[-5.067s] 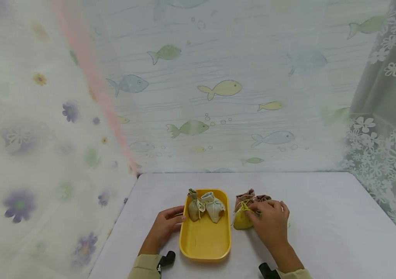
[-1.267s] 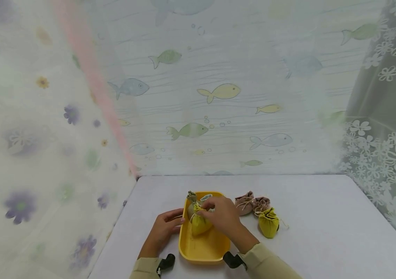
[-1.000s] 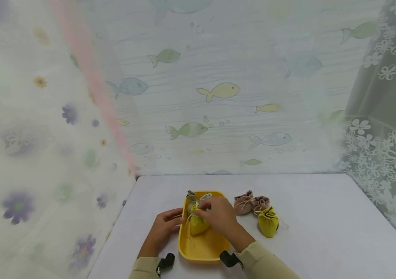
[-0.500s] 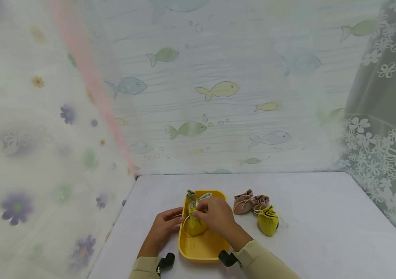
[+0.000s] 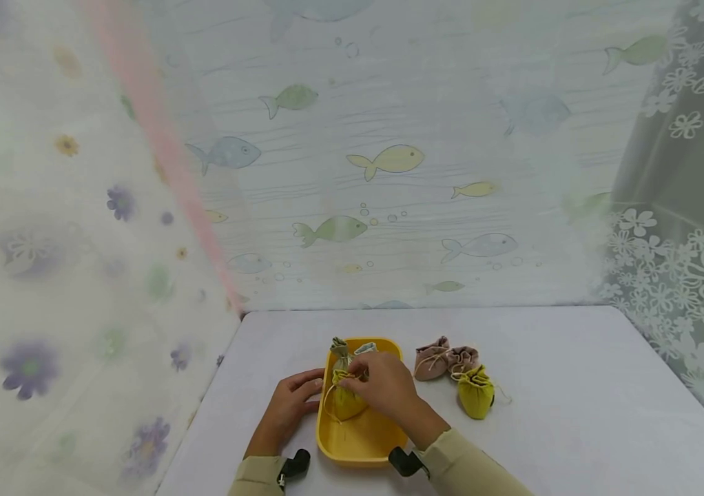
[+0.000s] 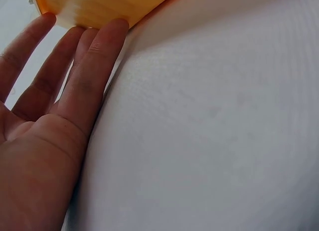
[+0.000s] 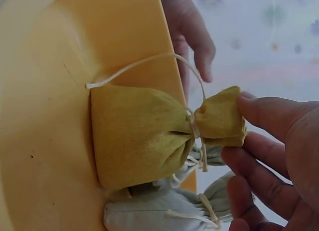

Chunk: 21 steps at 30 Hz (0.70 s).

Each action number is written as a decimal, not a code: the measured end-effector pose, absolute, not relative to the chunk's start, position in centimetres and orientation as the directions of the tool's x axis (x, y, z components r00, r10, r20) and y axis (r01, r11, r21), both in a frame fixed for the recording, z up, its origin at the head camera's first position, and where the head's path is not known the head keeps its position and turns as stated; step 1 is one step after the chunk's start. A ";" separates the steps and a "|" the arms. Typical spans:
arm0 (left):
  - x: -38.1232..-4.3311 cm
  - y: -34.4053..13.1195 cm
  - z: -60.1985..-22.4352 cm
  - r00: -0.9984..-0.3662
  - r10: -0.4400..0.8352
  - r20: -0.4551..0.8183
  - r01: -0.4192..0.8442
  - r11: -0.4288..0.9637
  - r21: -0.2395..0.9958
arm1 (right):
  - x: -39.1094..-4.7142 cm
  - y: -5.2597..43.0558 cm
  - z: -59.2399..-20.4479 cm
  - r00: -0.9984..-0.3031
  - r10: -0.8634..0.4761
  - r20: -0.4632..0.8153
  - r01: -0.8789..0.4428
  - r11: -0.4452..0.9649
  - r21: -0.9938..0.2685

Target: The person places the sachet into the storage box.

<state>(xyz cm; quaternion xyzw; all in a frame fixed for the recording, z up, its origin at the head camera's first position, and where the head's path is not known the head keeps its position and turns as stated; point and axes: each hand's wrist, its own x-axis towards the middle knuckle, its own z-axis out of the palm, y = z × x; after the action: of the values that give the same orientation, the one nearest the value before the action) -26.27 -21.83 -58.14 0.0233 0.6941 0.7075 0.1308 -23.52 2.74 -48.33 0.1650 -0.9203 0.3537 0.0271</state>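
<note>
Right grip (image 5: pixel 383 387) on yellow pouch (image 7: pixel 139 136) (room toward tray's near edge (image 5: pixel 355 462))

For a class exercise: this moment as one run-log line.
right hand: pinches top of yellow pouch in tray | left hand: touches tray side | also in tray: two pouches | table: three pouches

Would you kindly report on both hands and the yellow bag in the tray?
Right hand pinches top of yellow bag. Left hand against side of yellow tray. Bag inside tray; olive bag, pale bag close by, no obstruction seen.
</note>
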 end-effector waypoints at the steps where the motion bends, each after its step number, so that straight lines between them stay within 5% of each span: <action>1: -26.3 -21.9 -58.1 -0.963 0.222 -0.149 -0.154 -0.004 0.988 | -23.5 2.7 -48.3 -0.945 -0.284 0.162 -0.320 0.695 -0.644; 21: -26.2 -21.9 -57.9 -0.951 0.269 -0.151 -0.119 0.134 0.984 | -22.4 4.6 -47.9 -0.942 -0.256 0.217 -0.334 0.648 -0.685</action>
<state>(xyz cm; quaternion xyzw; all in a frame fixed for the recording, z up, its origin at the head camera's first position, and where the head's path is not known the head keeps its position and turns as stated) -26.23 -21.87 -57.88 0.0508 0.7384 0.6560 0.1477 -22.36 4.57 -47.85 0.1629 -0.9062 0.3869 0.0501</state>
